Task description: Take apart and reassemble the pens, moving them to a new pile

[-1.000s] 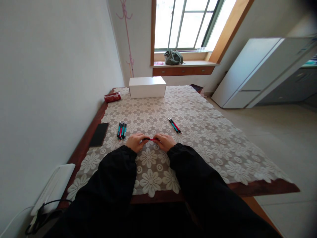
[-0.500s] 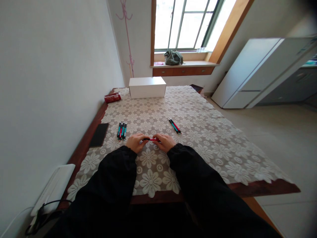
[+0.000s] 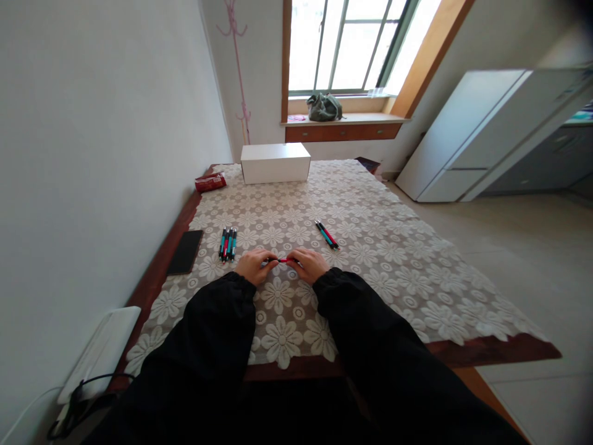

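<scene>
Between my hands a red and black pen (image 3: 282, 261) lies level, just above the tablecloth. My left hand (image 3: 254, 267) is closed on its black end, thumb and fingers pinched. My right hand (image 3: 309, 264) pinches the red end, and the fingers cover much of it. Left of my hands, several pens (image 3: 227, 245), teal and red with black ends, lie side by side in a row. Beyond my right hand, two more pens, one teal and one red (image 3: 328, 235), lie slanted together.
A dark phone-like slab (image 3: 186, 252) lies at the table's left edge. Farther back are a red packet (image 3: 210, 182) and a long white box (image 3: 275, 168). The lace tablecloth (image 3: 389, 278) covers the wooden table; a wall stands close on the left.
My fingers have drawn slightly closer along the pen, so less of it shows between them. The other pens and things on the table have not moved.
</scene>
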`<move>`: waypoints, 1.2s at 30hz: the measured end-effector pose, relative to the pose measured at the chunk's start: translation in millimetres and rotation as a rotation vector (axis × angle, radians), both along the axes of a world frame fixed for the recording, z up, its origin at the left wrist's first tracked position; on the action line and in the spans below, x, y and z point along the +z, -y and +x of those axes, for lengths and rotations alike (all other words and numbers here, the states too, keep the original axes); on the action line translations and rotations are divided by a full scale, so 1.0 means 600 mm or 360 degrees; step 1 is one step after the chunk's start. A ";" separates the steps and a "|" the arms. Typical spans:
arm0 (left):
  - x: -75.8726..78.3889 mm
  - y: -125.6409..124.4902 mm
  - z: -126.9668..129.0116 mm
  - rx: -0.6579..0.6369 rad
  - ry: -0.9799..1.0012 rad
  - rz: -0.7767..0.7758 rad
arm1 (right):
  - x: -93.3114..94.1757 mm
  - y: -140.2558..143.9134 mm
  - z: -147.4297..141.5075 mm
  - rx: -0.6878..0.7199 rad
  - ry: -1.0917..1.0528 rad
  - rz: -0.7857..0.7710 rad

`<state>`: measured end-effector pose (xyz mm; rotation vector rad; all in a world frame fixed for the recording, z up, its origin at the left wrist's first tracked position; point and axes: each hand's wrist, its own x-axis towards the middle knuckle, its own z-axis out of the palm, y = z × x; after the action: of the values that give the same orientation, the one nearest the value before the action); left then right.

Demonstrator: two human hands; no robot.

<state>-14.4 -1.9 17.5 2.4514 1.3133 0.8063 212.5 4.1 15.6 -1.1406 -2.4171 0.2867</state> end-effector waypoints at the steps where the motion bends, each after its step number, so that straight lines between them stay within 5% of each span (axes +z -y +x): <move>1: 0.000 0.000 0.000 -0.0004 0.0004 -0.0006 | 0.000 0.000 0.000 0.0003 0.0000 0.0007; 36: 0.005 0.000 0.000 0.0019 -0.0039 -0.0006 | 0.005 0.004 -0.003 -0.0025 -0.0005 0.0016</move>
<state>-14.5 -1.6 20.5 2.4601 1.3380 0.7785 210.8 1.6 18.6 -1.1536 -2.4031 0.2707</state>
